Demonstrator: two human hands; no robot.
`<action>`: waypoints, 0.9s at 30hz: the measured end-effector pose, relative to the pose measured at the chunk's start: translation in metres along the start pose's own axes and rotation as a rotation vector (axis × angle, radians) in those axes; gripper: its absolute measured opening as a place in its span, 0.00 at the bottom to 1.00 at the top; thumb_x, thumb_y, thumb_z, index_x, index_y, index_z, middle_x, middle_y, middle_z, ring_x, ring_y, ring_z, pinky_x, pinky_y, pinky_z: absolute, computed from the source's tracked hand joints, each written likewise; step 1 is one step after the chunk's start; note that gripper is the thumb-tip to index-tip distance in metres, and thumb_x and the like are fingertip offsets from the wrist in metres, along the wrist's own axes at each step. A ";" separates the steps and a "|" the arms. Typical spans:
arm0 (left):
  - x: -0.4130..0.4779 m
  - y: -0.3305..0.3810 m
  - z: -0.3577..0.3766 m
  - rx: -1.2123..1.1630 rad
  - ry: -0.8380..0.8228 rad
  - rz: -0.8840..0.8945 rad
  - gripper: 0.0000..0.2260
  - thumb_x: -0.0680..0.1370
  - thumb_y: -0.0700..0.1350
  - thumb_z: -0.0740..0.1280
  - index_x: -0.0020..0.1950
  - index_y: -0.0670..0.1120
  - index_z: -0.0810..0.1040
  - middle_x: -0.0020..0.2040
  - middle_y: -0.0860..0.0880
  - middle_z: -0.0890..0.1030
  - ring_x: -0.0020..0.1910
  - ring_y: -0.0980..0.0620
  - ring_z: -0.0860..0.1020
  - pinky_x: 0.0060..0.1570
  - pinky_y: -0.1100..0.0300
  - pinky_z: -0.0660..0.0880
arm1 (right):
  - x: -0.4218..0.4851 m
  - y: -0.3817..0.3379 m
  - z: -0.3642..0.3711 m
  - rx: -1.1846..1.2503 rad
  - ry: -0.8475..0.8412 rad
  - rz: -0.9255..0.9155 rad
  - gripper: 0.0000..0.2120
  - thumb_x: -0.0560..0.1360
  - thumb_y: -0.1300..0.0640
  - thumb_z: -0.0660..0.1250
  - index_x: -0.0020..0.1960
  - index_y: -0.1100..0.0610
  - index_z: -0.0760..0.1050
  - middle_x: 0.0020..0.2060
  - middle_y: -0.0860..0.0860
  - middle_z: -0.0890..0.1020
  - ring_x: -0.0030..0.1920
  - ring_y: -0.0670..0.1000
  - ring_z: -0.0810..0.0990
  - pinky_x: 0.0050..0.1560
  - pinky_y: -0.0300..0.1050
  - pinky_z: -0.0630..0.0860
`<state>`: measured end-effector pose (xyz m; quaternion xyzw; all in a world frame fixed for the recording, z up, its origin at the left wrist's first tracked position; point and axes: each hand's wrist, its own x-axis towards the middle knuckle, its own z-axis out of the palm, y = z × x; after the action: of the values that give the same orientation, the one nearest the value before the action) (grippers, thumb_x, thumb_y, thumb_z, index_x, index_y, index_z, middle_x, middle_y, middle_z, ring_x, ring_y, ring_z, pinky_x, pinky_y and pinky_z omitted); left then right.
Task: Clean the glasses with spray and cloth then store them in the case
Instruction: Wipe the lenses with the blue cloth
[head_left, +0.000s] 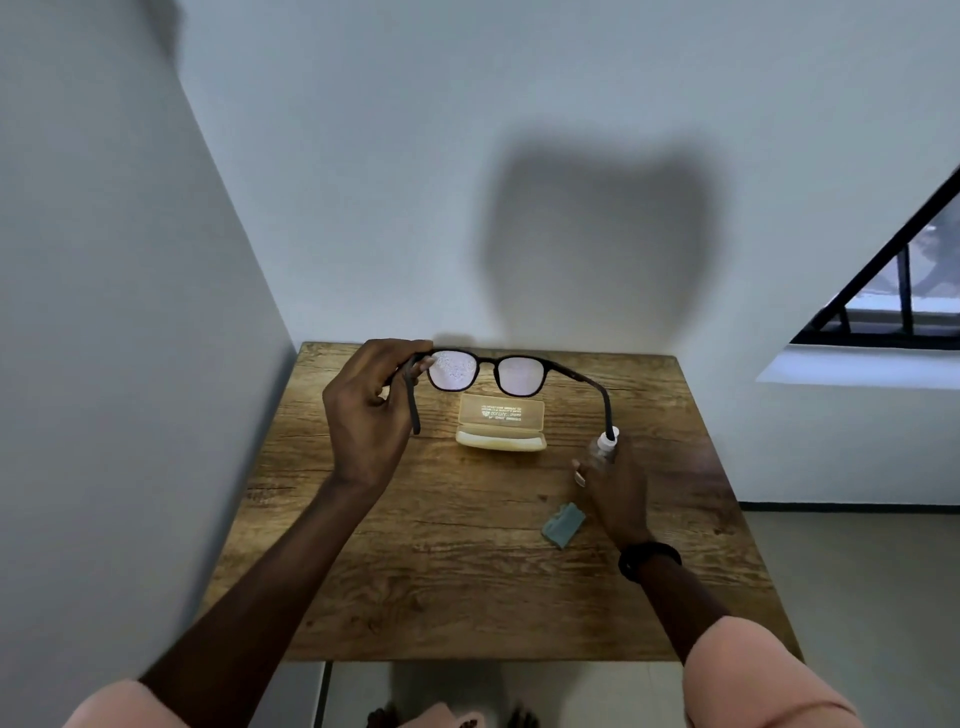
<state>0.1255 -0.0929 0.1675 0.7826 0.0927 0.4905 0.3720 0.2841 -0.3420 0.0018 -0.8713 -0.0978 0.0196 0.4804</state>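
Observation:
My left hand (363, 415) grips the dark-framed glasses (493, 371) at their left hinge and holds them up above the far part of the wooden table (415, 571), temples unfolded toward me. Fine droplets speckle both lenses, more on the left one. My right hand (618, 493) is wrapped around a small clear spray bottle (605, 444) with a white nozzle, low over the table's right side, just below the tip of the right temple. A cream glasses case (501, 423) lies open on the table under the glasses. A folded teal cloth (563, 524) lies beside my right wrist.
The table stands in a corner, with white walls on the left and behind it. A dark-framed window (893, 291) is at the right. My feet show at the floor below the table's near edge.

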 end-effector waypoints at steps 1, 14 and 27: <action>-0.001 -0.001 -0.001 0.000 -0.004 0.005 0.08 0.80 0.33 0.67 0.54 0.37 0.85 0.48 0.44 0.85 0.50 0.46 0.84 0.49 0.55 0.80 | -0.004 -0.001 0.000 -0.007 0.000 0.020 0.26 0.69 0.47 0.74 0.63 0.54 0.71 0.55 0.52 0.80 0.53 0.52 0.80 0.51 0.53 0.79; -0.004 -0.003 -0.005 0.037 0.006 0.007 0.09 0.80 0.31 0.67 0.54 0.38 0.85 0.47 0.44 0.86 0.49 0.49 0.84 0.49 0.62 0.78 | -0.064 0.034 0.004 -0.534 -0.190 -0.008 0.14 0.75 0.50 0.70 0.60 0.47 0.79 0.57 0.50 0.77 0.59 0.54 0.74 0.58 0.57 0.71; -0.011 -0.005 -0.007 -0.007 0.030 -0.012 0.08 0.81 0.39 0.67 0.54 0.38 0.85 0.48 0.45 0.86 0.49 0.49 0.84 0.48 0.56 0.80 | -0.066 0.019 0.013 -0.467 -0.147 -0.153 0.06 0.75 0.53 0.70 0.50 0.53 0.79 0.49 0.49 0.79 0.51 0.51 0.78 0.49 0.50 0.77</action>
<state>0.1154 -0.0915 0.1579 0.7731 0.1012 0.5006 0.3762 0.2208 -0.3533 -0.0256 -0.9449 -0.2001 0.0233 0.2581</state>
